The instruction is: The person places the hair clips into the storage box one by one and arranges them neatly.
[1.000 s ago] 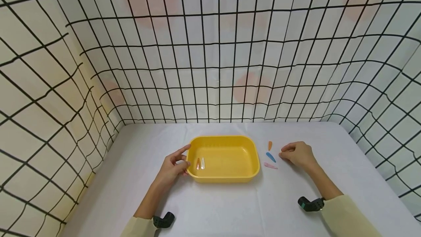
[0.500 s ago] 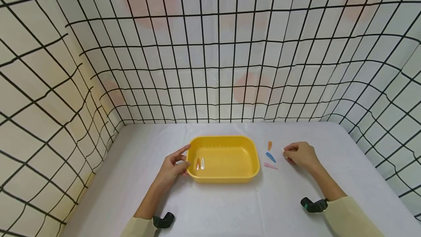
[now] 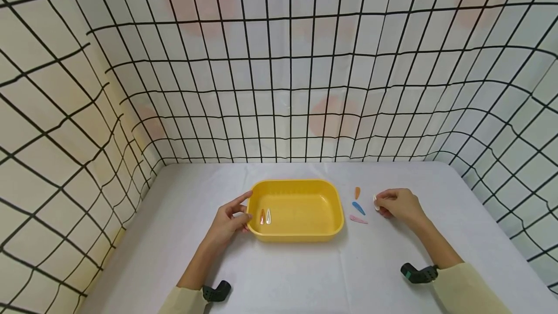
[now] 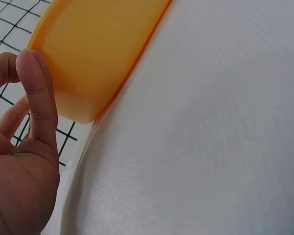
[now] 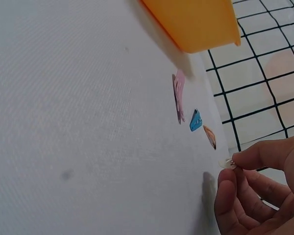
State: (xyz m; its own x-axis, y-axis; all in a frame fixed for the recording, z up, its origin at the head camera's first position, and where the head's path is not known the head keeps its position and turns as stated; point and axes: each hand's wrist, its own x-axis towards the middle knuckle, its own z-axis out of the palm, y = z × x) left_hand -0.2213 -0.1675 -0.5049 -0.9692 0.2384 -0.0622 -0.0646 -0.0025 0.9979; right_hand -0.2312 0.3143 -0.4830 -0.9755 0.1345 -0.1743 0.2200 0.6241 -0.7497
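A yellow plastic tray [image 3: 301,237] stands on the white-covered table, and my left hand [image 3: 228,219] holds its left end, thumb at the rim. Inside the tray, near that end, a reddish-orange hair clip [image 3: 262,216] and a white hair clip [image 3: 268,216] lie side by side. To the right of the tray, my right hand [image 3: 397,203] pinches another white hair clip [image 5: 228,164] between thumb and fingertips. Between that hand and the tray lie an orange hair clip [image 3: 357,193], a blue hair clip [image 3: 359,208] and a pink hair clip [image 3: 358,219].
A white wall with a black grid [image 3: 289,115] rises behind the table [image 3: 301,275] and along both sides. Each wrist carries a black camera, the left camera [image 3: 217,291] and the right camera [image 3: 419,273], just in front of pale sleeves.
My right hand has shifted slightly to the right, and the white hair clip now shows at its fingertips. The left hand and the tray have stayed in place.
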